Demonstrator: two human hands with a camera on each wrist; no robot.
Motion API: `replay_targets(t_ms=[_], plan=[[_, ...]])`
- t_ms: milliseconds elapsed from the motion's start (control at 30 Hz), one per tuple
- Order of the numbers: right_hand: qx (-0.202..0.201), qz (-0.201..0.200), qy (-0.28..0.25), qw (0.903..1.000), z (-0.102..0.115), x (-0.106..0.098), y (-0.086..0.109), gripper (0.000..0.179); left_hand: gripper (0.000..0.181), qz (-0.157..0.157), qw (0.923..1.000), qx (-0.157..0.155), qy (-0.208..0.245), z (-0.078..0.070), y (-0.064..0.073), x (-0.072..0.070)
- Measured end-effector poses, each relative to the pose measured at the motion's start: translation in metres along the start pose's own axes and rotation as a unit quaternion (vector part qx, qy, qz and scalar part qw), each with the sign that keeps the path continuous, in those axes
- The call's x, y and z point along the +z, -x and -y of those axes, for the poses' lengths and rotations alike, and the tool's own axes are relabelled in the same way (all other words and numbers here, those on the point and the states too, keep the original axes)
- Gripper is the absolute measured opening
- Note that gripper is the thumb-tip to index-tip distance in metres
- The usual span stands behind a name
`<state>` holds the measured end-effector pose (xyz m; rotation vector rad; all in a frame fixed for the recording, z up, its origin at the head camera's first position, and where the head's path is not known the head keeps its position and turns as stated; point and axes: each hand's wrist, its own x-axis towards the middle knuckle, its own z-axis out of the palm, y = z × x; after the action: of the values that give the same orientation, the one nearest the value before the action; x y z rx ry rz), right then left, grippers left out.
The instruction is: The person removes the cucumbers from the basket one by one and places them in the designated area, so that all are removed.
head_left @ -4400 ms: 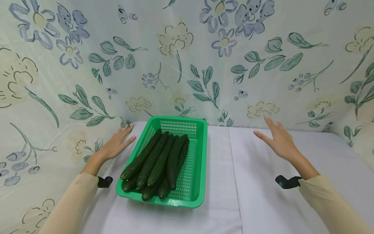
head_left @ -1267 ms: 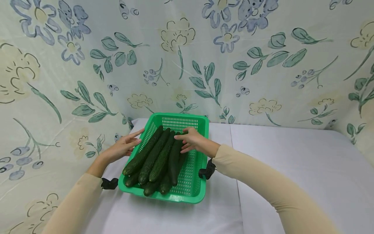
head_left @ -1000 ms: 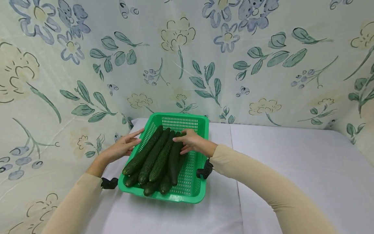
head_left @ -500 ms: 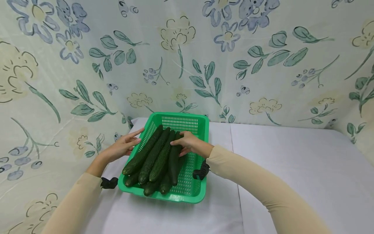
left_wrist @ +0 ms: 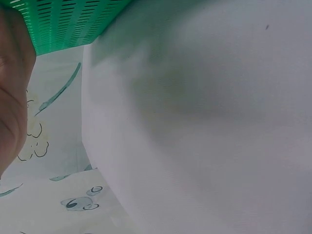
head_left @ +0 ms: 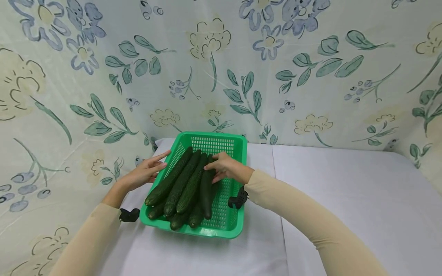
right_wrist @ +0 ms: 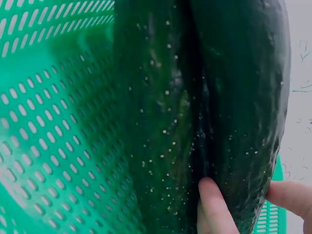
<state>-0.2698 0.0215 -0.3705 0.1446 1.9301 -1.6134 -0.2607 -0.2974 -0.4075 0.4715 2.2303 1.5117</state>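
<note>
A green plastic basket (head_left: 221, 229) holds several dark green cucumbers lying lengthwise, heaped toward its left side. My right hand (head_left: 226, 167) reaches in from the right and grips the rightmost top cucumber (head_left: 206, 195) near its far end. In the right wrist view, a finger (right_wrist: 214, 204) and the thumb sit on either side of that cucumber (right_wrist: 243, 97), and another cucumber (right_wrist: 156, 117) lies close beside it. My left hand (head_left: 143, 174) is at the basket's left rim, its fingers extended. The left wrist view shows only part of this hand (left_wrist: 14, 87) by the perforated basket wall (left_wrist: 63, 24).
A white cloth (head_left: 331, 191) covers the table around the basket. Floral fabric (head_left: 310, 76) hangs behind and along the left side. Each wrist carries a black camera mount; the right one (head_left: 238, 198) overlaps the basket's right rim.
My right hand has come from over the table at right into the basket and taken hold of a cucumber. My left hand has moved in to the basket's left rim.
</note>
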Motion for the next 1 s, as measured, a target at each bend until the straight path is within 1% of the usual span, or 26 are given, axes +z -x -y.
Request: replay_targets(t_ms=[300,700,867,1000], plan=[[-0.008,0.012,-0.007,0.9999,0.003,-0.007,0.003,0.073,0.058,0.002,1.0000,0.003,0.007,-0.002,0.000,0.000],[-0.045,0.023,-0.038,0.9980,0.023,-0.024,0.022,0.072,0.058,-0.001,1.0000,-0.003,0.005,-0.003,0.002,0.000],[-0.065,0.040,-0.066,0.9949,0.027,-0.034,0.029,0.071,0.058,-0.002,1.0000,-0.004,0.004,-0.002,0.002,-0.001],[-0.085,0.062,-0.091,0.9903,0.029,-0.045,0.038,0.071,0.058,0.001,1.0000,-0.005,0.008,-0.001,0.000,-0.001]])
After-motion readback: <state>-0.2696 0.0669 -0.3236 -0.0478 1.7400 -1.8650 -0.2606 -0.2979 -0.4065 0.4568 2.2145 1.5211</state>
